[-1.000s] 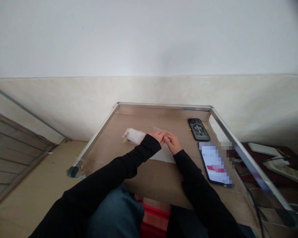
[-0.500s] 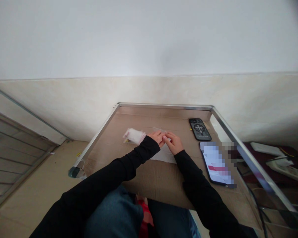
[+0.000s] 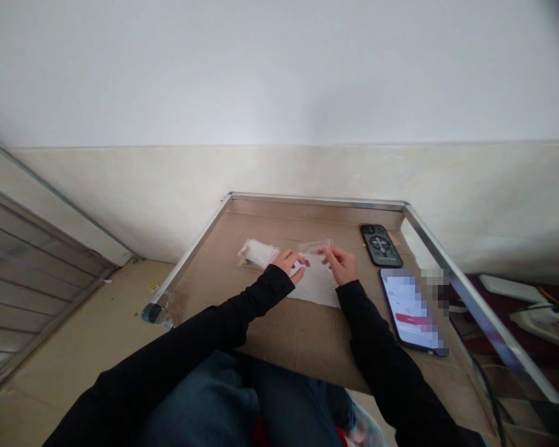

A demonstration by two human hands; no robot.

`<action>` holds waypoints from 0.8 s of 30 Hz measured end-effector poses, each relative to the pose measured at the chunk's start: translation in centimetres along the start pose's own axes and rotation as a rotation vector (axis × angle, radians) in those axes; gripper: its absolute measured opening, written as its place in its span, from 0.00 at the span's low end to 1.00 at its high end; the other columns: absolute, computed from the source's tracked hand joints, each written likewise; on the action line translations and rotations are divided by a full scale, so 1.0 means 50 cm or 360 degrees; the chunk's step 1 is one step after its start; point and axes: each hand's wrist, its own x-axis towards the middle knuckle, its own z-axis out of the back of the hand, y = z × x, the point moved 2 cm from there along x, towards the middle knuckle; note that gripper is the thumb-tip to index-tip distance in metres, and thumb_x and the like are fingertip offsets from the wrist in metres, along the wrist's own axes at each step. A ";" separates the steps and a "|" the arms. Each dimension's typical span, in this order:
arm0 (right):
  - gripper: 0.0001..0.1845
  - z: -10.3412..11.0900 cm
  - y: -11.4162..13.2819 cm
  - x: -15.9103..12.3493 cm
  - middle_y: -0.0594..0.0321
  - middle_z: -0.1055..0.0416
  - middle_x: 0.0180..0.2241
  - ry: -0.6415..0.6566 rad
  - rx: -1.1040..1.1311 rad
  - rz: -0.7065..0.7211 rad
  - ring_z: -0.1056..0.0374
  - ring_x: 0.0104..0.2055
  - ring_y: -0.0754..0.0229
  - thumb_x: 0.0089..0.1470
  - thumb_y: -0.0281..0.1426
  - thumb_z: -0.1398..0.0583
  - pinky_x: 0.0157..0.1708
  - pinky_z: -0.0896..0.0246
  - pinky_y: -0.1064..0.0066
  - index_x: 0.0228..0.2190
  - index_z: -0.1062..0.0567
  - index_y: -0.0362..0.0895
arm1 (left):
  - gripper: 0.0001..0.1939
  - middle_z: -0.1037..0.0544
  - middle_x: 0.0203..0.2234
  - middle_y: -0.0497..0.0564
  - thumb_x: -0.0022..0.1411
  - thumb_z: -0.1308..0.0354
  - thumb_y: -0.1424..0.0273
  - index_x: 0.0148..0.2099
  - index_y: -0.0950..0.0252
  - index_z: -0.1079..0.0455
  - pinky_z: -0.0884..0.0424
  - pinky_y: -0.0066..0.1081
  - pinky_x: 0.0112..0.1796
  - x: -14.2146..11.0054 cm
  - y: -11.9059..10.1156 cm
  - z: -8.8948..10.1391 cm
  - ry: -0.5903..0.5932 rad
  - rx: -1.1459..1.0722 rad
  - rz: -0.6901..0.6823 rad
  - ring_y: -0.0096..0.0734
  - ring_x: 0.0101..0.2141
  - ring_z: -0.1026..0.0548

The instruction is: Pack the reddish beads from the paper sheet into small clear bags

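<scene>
A white sheet of paper (image 3: 314, 292) lies under both hands, with a clear plastic bag (image 3: 313, 246) just beyond its far edge. Between the hands is a small brown piece (image 3: 307, 263), too small to name. My left hand (image 3: 289, 263) hovers at the paper's left side, thumb apart from the fingers, holding nothing I can see. On the right, my right hand (image 3: 342, 265) has its fingers bent and slightly apart near the bag's corner. A clear packet with white contents (image 3: 259, 253) rests left of my left hand.
A phone in a dark case (image 3: 381, 245) and a phone with a lit screen (image 3: 412, 313) lie at the right. A metal frame (image 3: 317, 202) borders the cardboard-covered tabletop (image 3: 302, 335). A power strip (image 3: 543, 326) sits beyond the right edge.
My hands were together with fingertips touching; now they are apart, the right one farther right. The small brown piece and more of the plastic bag now show between them.
</scene>
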 end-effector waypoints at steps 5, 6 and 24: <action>0.21 -0.007 0.012 -0.007 0.64 0.36 0.17 0.0034 0.0102 0.0038 0.42 0.18 0.69 0.47 0.43 0.49 0.15 0.49 0.78 0.24 0.26 0.39 | 0.05 0.37 0.29 0.48 0.49 0.50 0.72 0.31 0.66 0.39 0.36 0.25 0.28 -0.033 0.005 0.013 0.0022 -0.0029 0.0050 0.21 0.24 0.36; 0.21 -0.008 0.010 -0.007 0.64 0.37 0.17 0.0038 0.0163 0.0025 0.43 0.17 0.69 0.47 0.43 0.49 0.15 0.50 0.78 0.24 0.26 0.40 | 0.05 0.36 0.29 0.48 0.49 0.50 0.71 0.31 0.66 0.39 0.36 0.25 0.28 -0.037 0.008 0.013 0.0013 -0.0038 0.0083 0.21 0.24 0.36; 0.19 -0.024 -0.042 -0.001 0.68 0.37 0.19 0.0039 0.1645 -0.0974 0.45 0.12 0.74 0.47 0.45 0.49 0.06 0.57 0.83 0.28 0.30 0.43 | 0.15 0.28 0.20 0.50 0.47 0.46 0.64 0.35 0.69 0.40 0.41 0.19 0.17 0.023 -0.017 -0.042 0.0025 -0.1103 0.0733 0.19 0.16 0.34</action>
